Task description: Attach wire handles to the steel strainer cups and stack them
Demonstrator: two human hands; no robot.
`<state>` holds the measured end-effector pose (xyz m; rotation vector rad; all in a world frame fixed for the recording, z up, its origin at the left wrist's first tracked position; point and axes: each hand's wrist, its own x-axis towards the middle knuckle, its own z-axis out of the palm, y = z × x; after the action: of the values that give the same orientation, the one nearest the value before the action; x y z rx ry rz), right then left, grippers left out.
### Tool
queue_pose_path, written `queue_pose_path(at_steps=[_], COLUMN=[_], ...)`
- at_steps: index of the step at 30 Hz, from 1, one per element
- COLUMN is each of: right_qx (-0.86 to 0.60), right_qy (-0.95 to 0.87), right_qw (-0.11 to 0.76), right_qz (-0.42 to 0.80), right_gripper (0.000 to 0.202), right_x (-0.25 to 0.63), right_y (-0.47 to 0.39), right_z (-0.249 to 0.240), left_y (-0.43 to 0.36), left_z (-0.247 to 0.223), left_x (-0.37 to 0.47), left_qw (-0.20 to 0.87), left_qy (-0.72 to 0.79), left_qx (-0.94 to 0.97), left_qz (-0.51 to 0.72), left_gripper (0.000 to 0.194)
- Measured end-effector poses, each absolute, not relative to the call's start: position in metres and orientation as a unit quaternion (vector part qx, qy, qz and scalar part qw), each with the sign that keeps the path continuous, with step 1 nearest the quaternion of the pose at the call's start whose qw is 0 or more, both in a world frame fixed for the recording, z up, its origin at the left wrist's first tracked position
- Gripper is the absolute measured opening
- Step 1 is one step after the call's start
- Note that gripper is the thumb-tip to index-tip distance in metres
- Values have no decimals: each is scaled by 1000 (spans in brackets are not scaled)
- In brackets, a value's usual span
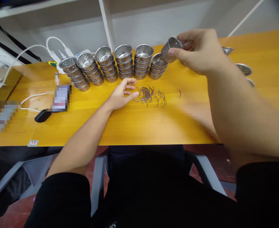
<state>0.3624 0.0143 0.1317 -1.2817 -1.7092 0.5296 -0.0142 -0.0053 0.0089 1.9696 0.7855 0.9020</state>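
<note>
A small metal cup (pixel 167 51) with punched holes is tilted between the thumb and fingers of my right hand (pixel 198 52). It is held above and against, or just beside, the shortest stack of like cups (pixel 157 69). My left hand (pixel 121 95) rests low over the table, fingers apart and slightly curled, with nothing visible in it. Its thumb tip is at the left edge of a pile of thin curved metal wires (pixel 147 95). One separate curved wire (pixel 178 95) lies to the right of the pile.
Several taller stacks of perforated cups (pixel 124 61) line the back of the wooden table (pixel 134 129). A phone (pixel 61 98), a black object (pixel 43 116) and white cables stand left. Round metal pieces (pixel 244 69) lie right, partly behind my forearm. A shelf rises behind.
</note>
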Motion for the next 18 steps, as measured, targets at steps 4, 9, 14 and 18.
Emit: queue_pose_path(at_steps=[4,9,14,18], right_qx=[-644,-667,-695,-694], right_qy=[-686,-711,-690,-692], right_qw=[305,191,154,137], right_qz=[147,116,130,144], right_gripper=[43,55,76,83], right_x=[340,320,318,316], right_y=[18,20,25,29], right_z=[166,176,179,185], left_y=[-5,-5,-6,-7], left_z=[10,12,12,15], left_x=[-16,-17,-15,-13], left_qw=[402,401,400,396], left_qy=[327,333,333,345], left_qx=[778,775,778,777], left_qz=[354,357,353,347], left_gripper=[70,68,65,64])
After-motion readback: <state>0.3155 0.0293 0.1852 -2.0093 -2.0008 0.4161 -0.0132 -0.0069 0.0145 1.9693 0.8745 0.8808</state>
